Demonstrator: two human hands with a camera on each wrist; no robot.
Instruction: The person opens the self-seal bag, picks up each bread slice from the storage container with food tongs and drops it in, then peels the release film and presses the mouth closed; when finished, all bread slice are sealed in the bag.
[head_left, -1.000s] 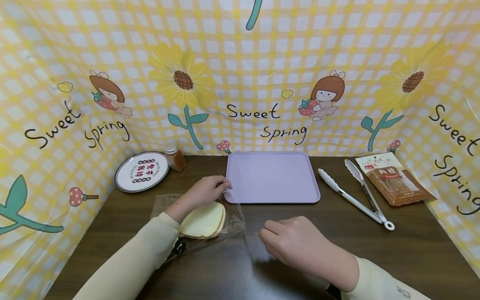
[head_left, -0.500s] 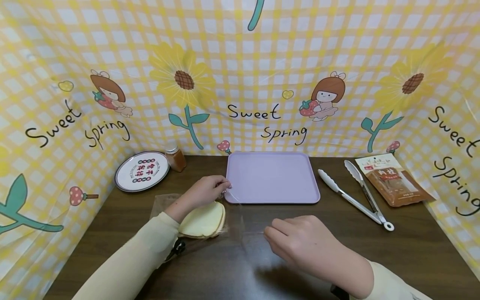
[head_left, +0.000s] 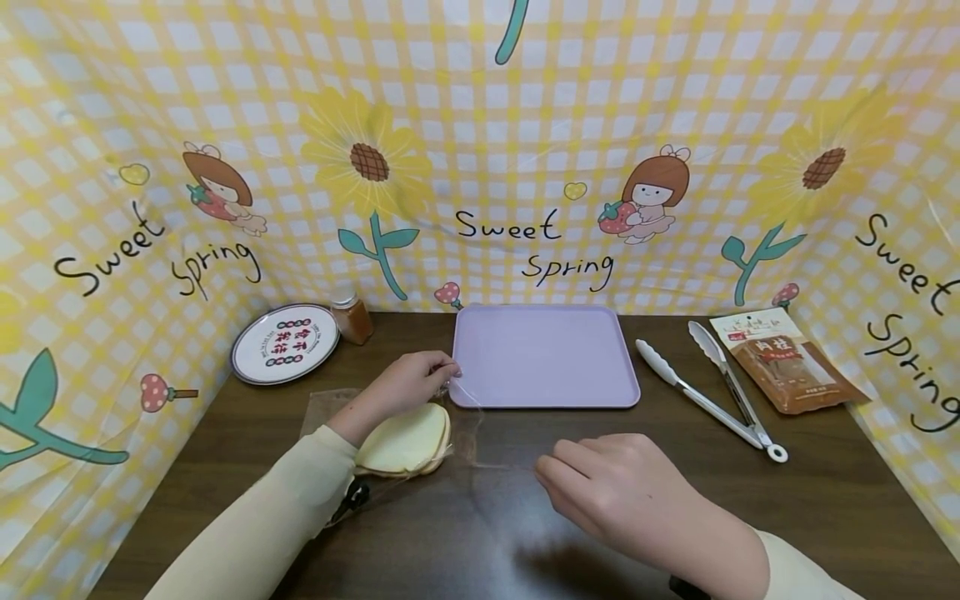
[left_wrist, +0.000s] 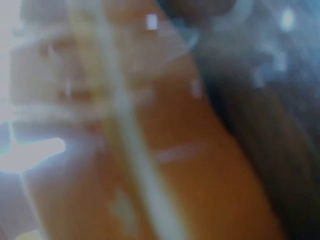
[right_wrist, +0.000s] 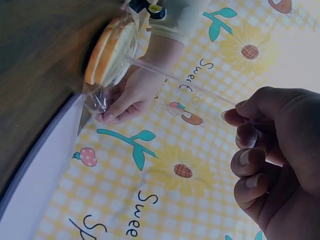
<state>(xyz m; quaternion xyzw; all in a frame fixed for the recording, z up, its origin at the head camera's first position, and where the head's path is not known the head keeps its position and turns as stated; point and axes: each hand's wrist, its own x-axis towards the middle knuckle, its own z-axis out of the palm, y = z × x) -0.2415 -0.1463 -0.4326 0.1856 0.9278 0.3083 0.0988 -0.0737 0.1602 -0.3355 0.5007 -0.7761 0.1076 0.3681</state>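
Observation:
Slices of bread (head_left: 401, 442) lie in a clear plastic bag (head_left: 328, 407) on the table, left of the middle. My left hand (head_left: 405, 385) reaches over the bread and pinches the bag's far right edge, beside the tray's near left corner. My right hand (head_left: 630, 492) is held apart to the right, its fingers curled and thumb against the index finger. It pinches the end of a thin clear plastic strip (right_wrist: 180, 80), which runs taut to the bag in the right wrist view. The left wrist view is blurred, with shiny film across it.
A lilac tray (head_left: 546, 358) lies at the back middle. Back left are a round printed plate (head_left: 285, 343) and a spice jar (head_left: 352, 321) with brown contents. Metal tongs (head_left: 714, 402) with white tips and a brown food packet (head_left: 797, 367) lie on the right.
My right hand has moved right and slightly toward me, drawing the plastic strip away from the bag. The loose film right of the bread has pulled back leftward. My left hand stays in place.

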